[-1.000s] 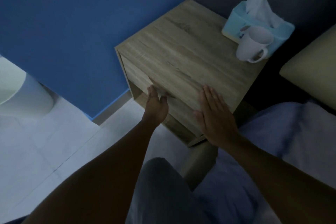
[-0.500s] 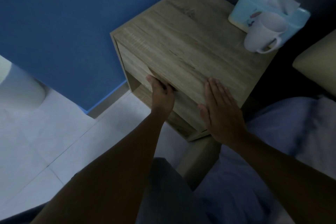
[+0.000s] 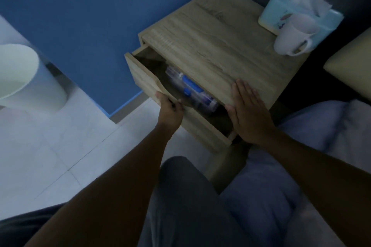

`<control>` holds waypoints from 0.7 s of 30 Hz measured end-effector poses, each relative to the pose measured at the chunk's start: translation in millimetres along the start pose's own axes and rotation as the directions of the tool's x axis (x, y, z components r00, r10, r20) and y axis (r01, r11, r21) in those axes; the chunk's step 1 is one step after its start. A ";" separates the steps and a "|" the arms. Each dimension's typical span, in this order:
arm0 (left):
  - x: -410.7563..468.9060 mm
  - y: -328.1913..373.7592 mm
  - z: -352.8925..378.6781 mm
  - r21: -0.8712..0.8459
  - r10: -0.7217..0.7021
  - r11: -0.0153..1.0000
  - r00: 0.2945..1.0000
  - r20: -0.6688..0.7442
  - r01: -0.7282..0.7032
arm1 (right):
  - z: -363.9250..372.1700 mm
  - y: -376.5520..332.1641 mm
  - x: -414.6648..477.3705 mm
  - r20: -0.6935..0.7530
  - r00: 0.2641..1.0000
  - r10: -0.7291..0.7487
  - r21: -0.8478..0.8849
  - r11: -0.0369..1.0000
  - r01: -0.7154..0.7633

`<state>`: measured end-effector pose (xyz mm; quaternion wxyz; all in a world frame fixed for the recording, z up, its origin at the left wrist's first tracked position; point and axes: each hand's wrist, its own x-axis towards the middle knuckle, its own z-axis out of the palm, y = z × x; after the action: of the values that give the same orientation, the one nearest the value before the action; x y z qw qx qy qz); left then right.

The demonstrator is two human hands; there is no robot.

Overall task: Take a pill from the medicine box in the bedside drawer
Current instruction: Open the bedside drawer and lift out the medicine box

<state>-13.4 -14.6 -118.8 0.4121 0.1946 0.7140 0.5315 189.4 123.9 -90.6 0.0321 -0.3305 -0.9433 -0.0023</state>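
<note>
**Q:** Left hand [image 3: 169, 109] first: what is it doing?

**A:** Its fingers are curled over the top edge of the drawer front [image 3: 147, 84], gripping the panel near the notch. The drawer [image 3: 202, 124] stands partly out of the bedside cabinet [image 3: 216, 46], toward seven o'clock.

**Q:** And the right hand [image 3: 248, 115]?

**A:** It lies flat and open, fingers straight and together, pointing toward eleven o'clock. The fingertips rest on the cabinet top at its near edge, and the palm covers the right end of the drawer opening. It grips nothing.

**Q:** Where is the medicine box [image 3: 190, 88]?

**A:** Inside the drawer, lying along its length in the gap between the drawer front and the cabinet top. It looks clear or pale with blue parts on it; the picture is dim and blurred, so finer detail is lost. It sits at about one o'clock from the left hand and ten o'clock from the right, touching neither.

**Q:** Anything on the cabinet top?

**A:** At the far corner, toward two o'clock, a light blue tissue box [image 3: 281, 12] with a white tissue sticking up, and a white mug [image 3: 293, 35] just in front of it, touching or nearly so.

**Q:** Around the cabinet?

**A:** A blue wall [image 3: 90, 16] at ten o'clock, a pale bin [image 3: 26, 78] at nine o'clock on the light tiled floor [image 3: 60, 156], and a cushion [image 3: 351, 68] at three o'clock.
</note>
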 end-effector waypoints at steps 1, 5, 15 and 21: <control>-6.2 -2.5 -7.4 -0.002 -0.003 1.000 1.000 0.011 0.003 | -0.4 -0.5 0.0 0.005 1.000 0.001 -0.004 1.000 -0.001; -29.5 -13.6 -32.7 -0.009 -0.010 1.000 1.000 0.019 0.011 | -3.9 -4.7 0.8 0.032 0.999 0.021 0.002 1.000 -0.021; -59.1 -42.4 -74.1 -0.007 -0.059 0.998 0.998 0.010 0.059 | -10.4 -10.4 3.9 0.116 0.991 0.068 0.051 0.996 -0.074; -67.2 -44.4 -79.9 0.012 -0.061 0.998 0.998 -0.022 0.061 | -13.3 -13.1 4.9 0.142 0.986 0.086 0.053 0.994 -0.095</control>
<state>-30.5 -126.4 -126.3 0.4191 0.1696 0.7273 0.5164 178.1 116.3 -76.8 -0.0239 -0.3712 -0.9269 0.0504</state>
